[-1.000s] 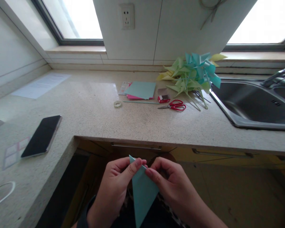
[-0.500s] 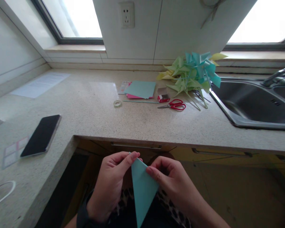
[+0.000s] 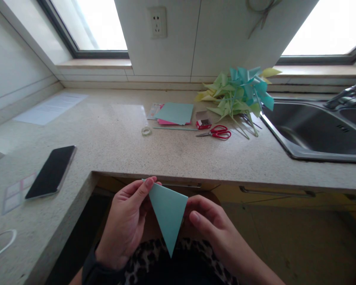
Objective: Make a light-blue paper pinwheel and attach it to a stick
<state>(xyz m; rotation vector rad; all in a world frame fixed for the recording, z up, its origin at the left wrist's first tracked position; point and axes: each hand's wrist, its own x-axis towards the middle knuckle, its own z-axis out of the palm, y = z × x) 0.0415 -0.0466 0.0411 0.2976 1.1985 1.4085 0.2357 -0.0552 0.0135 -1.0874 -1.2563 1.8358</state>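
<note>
A folded triangle of light teal paper hangs in front of the counter edge, one point facing down. My left hand pinches its upper left corner between thumb and fingers. At the opposite corner is my right hand, its thumb lifted off the paper and apart from the fingers. Its fingertips are close to that corner; whether they touch it from behind I cannot tell. On the counter beyond lie a stack of coloured paper sheets, a thin stick, red-handled scissors, a small red box and a tape roll.
Several paper pinwheels lie in a heap beside the steel sink. A phone, a white cable and a printed sheet rest on the left counter. The counter's front edge runs just beyond my hands.
My left hand has moved left and slightly up with the paper, which now shows more of its face. My right thumb has come off the paper.
</note>
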